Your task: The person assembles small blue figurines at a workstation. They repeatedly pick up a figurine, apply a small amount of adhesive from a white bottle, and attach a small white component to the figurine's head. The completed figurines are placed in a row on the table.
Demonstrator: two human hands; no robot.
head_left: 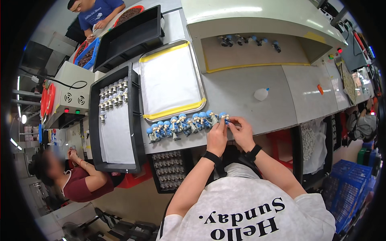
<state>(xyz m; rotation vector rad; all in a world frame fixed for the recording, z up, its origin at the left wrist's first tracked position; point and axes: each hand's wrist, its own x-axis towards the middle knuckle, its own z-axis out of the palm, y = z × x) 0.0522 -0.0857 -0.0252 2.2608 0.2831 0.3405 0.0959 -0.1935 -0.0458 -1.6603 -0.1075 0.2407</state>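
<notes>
At the near edge of the table my left hand (217, 139) and my right hand (242, 131) meet, fingers closed around a small blue-haired figurine (224, 116). It is partly hidden by my fingertips. Leftward from my hands runs an uneven row of similar figurines (183, 123), with blue hair and blue and pale clothing, standing close together. Just behind the row lies a metal tray (203, 86) lined with white paper, yellow tape along two ends.
A black bin (141, 154) at left holds white sheets and several pale figurines. More figurines lie inside the cream machine's opening (257, 60). A small white bottle (261, 94) lies right of centre. Two co-workers (98, 12) (86, 180) sit at left. Below the edge stands a crate (155, 176).
</notes>
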